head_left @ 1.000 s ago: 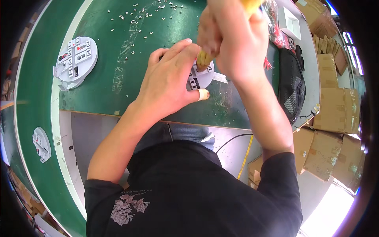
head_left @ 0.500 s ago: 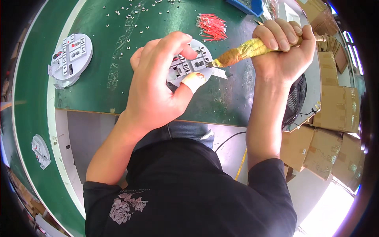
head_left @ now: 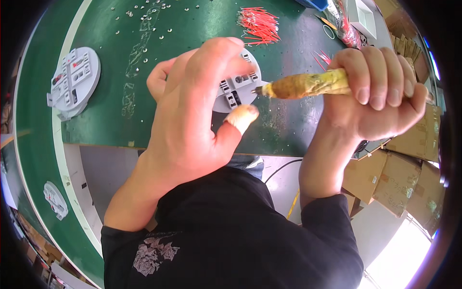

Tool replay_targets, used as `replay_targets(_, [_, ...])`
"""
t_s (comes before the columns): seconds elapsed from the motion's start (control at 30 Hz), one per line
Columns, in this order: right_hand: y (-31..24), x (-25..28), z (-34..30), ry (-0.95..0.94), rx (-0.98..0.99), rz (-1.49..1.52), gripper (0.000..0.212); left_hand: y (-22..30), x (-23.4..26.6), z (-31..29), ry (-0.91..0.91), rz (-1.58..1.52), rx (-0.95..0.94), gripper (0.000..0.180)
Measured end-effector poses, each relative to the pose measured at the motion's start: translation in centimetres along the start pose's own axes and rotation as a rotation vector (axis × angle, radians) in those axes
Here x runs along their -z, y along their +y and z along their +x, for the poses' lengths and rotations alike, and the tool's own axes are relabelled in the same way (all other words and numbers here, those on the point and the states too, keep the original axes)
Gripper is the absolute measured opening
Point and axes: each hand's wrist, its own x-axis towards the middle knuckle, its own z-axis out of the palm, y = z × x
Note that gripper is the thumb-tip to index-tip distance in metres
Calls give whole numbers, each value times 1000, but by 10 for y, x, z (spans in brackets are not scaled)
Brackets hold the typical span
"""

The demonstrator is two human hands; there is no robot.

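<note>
My left hand (head_left: 192,106) is over a round grey plastic part (head_left: 250,79) with raised slots and small dark inserts. Its thumb, wrapped in a pale bandage, and its index finger are spread apart, with nothing seen between them; the hand hides much of the part. In my right hand (head_left: 375,91) is a screwdriver (head_left: 308,85) wrapped in stained yellow tape. Its dark metal tip points left at the part's right edge; I cannot tell whether the two touch.
Another grey round part (head_left: 77,79) lies at the table's left, and one more (head_left: 55,200) on the green strip beyond. Small silver pieces (head_left: 144,18) are scattered behind. Red wires (head_left: 259,25) lie in a pile at the back, near a blue bin (head_left: 315,4). Cardboard boxes (head_left: 399,183) stand right.
My right hand has moved right and nearer to me with the screwdriver, which now lies more level. My left thumb and index finger have spread wider over the grey part.
</note>
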Motion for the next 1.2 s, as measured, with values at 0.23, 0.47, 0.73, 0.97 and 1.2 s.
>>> replay_targets(0.23, [-35,-11,-12,-27,29,-274,28,1,-10,5,-196,114,111,98])
replay_targets(0.47, [-11,3,-19,-93,112,-353,28,-10,-7,15,-284,112,159,97])
replay_targets(0.73, [11,8,2,-155,141,-390,30,-18,-5,34,-335,217,167,94])
replay_targets(0.97, [22,-3,17,-243,83,-452,33,-17,-1,45,-313,231,165,91])
replay_targets(1.2, [39,-14,18,-325,6,-571,40,-16,5,40,-256,236,181,86])
